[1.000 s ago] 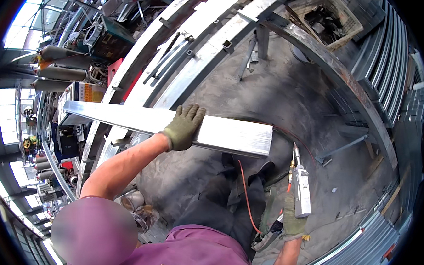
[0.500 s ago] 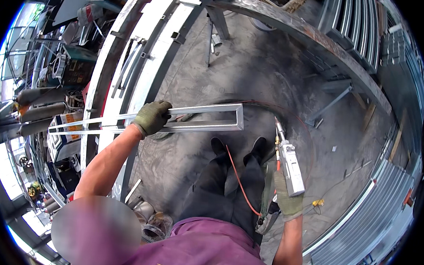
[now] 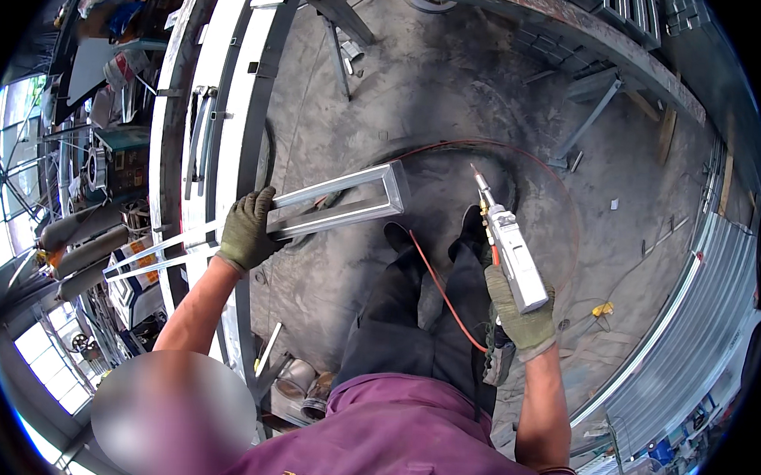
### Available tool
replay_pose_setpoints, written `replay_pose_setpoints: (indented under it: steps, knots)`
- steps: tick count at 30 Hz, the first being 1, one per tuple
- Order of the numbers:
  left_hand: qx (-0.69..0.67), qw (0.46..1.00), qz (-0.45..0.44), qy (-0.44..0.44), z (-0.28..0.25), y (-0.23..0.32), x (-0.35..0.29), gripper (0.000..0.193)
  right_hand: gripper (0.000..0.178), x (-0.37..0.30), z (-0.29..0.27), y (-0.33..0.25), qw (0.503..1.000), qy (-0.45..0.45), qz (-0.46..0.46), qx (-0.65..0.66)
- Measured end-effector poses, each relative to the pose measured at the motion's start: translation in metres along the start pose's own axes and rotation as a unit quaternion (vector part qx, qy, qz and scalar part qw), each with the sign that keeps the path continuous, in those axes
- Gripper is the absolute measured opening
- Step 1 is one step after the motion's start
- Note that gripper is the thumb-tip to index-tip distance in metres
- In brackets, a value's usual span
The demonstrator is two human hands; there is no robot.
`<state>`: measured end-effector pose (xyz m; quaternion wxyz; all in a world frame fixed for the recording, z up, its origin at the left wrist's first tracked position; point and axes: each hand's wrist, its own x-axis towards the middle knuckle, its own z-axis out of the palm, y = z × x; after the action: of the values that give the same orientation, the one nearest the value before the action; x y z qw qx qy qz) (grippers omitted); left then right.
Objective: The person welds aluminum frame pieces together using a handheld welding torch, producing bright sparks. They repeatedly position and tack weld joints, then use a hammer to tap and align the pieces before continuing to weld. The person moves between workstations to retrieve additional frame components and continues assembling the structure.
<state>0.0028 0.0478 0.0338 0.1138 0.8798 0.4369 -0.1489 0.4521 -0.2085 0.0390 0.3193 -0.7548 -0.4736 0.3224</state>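
Note:
My left hand (image 3: 248, 231), in a green work glove, is closed around a long, narrow rectangular metal frame (image 3: 393, 186). The frame's closed end points right over the floor, while its other part crosses the pale steel rails to the left, slightly tilted. In my gloved right hand (image 3: 522, 318) sits a white, box-bodied welding gun (image 3: 517, 258), its thin metal nozzle aimed up and left, apart from the frame. My fingers wrap its lower part, so the grip is mostly hidden. An orange hose (image 3: 434, 279) curves beside my right leg toward the gun.
Pale steel rails (image 3: 250, 102) run along the left as a stand. A heavy beam (image 3: 530, 4) spans the far side. Corrugated metal sheets (image 3: 685, 331) lie at the right, gas cylinders (image 3: 80, 230) at the left. Metal cans (image 3: 296, 378) stand near my left side; a yellow item (image 3: 601, 309) lies on the floor.
The frame's right end has moved left and slightly up, and the frame is now more tilted. My right hand has raised the welding gun a little. The whole view has shifted.

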Motion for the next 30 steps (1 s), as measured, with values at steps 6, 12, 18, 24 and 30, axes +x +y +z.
replay_pose_setpoints:
  steps: [6, 12, 18, 24, 30]
  knots:
    - [-0.074, 0.991, -0.016, -0.112, -0.039, -0.026, 0.053, 0.097, 0.025, -0.003, -0.009, 0.005, 0.995, -0.049, 0.047, 0.077]
    - [-0.171, 0.969, -0.035, -0.177, -0.057, -0.059, 0.092, 0.107, 0.018, 0.002, -0.01, -0.002, 0.995, -0.057, -0.025, 0.081]
    - [-0.206, 0.952, -0.043, -0.221, -0.056, -0.082, 0.108, 0.104, 0.017, 0.011, -0.005, 0.0, 0.992, -0.06, -0.092, 0.06]
    - [-0.324, 0.904, -0.101, -0.261, -0.066, -0.053, 0.105, 0.101, 0.014, 0.01, -0.005, -0.001, 0.99, -0.073, -0.02, 0.119]
    - [-0.466, 0.829, -0.117, -0.285, -0.061, -0.047, 0.09, 0.109, 0.015, 0.02, -0.01, 0.001, 0.985, -0.093, -0.017, 0.141]
